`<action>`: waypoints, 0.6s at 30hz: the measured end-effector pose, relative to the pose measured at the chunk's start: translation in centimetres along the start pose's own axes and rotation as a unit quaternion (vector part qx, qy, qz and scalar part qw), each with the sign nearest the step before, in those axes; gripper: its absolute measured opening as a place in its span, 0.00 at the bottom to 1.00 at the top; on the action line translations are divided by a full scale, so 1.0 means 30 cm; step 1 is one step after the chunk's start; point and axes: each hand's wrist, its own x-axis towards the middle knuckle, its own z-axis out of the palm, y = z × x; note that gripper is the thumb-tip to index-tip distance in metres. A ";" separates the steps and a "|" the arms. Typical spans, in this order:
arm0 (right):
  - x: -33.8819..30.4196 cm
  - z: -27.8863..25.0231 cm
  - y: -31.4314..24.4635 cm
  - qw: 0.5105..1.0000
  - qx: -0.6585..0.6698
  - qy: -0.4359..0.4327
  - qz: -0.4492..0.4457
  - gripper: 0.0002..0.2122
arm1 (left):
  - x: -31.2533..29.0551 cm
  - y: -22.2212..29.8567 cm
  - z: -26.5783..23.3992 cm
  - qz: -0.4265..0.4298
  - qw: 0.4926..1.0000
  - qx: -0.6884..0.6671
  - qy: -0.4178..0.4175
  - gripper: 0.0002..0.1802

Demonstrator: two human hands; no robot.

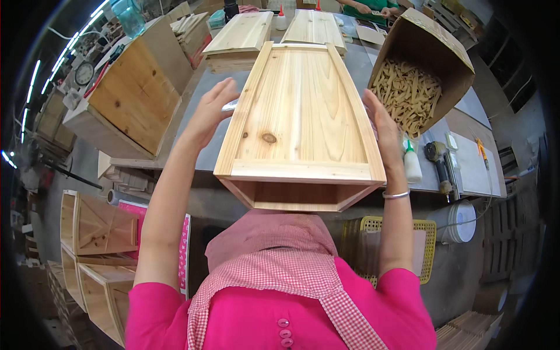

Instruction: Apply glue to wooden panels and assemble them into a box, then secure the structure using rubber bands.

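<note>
A pale wooden box with a framed, knotted panel on top lies at the front of the table, its open end facing me. On its left side my left hand is raised, fingers stretched out, with a small gap to the wood. My right hand lies along the box's right side, fingers extended and partly hidden by the frame edge; whether it presses on the wood I cannot tell. Neither hand is closed around anything.
A tilted cardboard box of pale curled strips stands to the right, near a white glue bottle and a dark power tool. Stacked wooden panels lie behind. At left stands a larger wooden box; a yellow basket sits below.
</note>
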 end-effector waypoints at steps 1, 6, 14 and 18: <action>0.013 0.001 0.012 0.999 0.002 -0.018 -0.026 0.30 | 0.048 -0.008 0.027 -0.011 1.000 0.017 -0.019 0.36; 0.037 0.020 0.032 0.996 0.061 -0.058 -0.024 0.27 | 0.091 -0.022 0.081 -0.020 0.995 -0.002 -0.098 0.34; 0.067 -0.015 0.010 0.996 0.039 -0.075 0.000 0.25 | 0.103 0.001 0.085 -0.009 0.995 0.058 -0.086 0.35; 0.194 -0.076 -0.051 0.958 -0.206 -0.141 -0.141 0.23 | 0.106 -0.010 0.079 -0.004 0.996 0.070 -0.058 0.35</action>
